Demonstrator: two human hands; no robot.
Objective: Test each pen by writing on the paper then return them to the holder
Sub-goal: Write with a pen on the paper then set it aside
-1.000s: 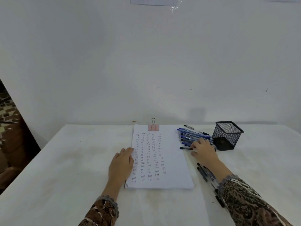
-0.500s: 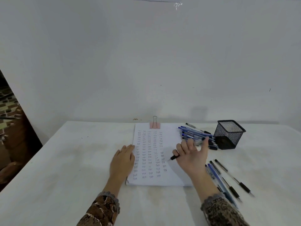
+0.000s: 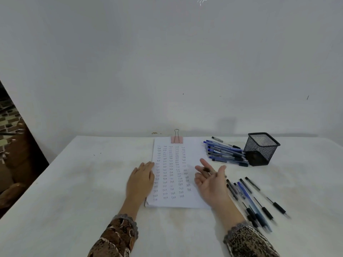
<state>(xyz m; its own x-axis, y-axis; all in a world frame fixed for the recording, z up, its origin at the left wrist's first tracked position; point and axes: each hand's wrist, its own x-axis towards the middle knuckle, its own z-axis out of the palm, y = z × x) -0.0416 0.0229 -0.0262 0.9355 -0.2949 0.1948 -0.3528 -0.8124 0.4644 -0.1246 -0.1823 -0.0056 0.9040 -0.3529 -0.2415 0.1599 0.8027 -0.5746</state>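
Black-tipped pen (image 3: 206, 169), newly taken from the pile (image 3: 224, 153) beyond the right hand (image 3: 211, 184), is turning across its upturned fingers, grip unclear, while the flat, open left hand (image 3: 141, 179) is pinning the paper (image 3: 194, 151).

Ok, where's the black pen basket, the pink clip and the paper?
Black mesh holder (image 3: 258, 154), head view, its front wall.
Pink clip (image 3: 176, 139), head view, its pink body.
Paper (image 3: 194, 151), head view, blank upper right part.

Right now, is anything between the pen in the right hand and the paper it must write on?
Nothing visible. The right hand holds the pen over the bare right side of the paper. The left hand rests on its left edge; the loose pens lie off the sheet.
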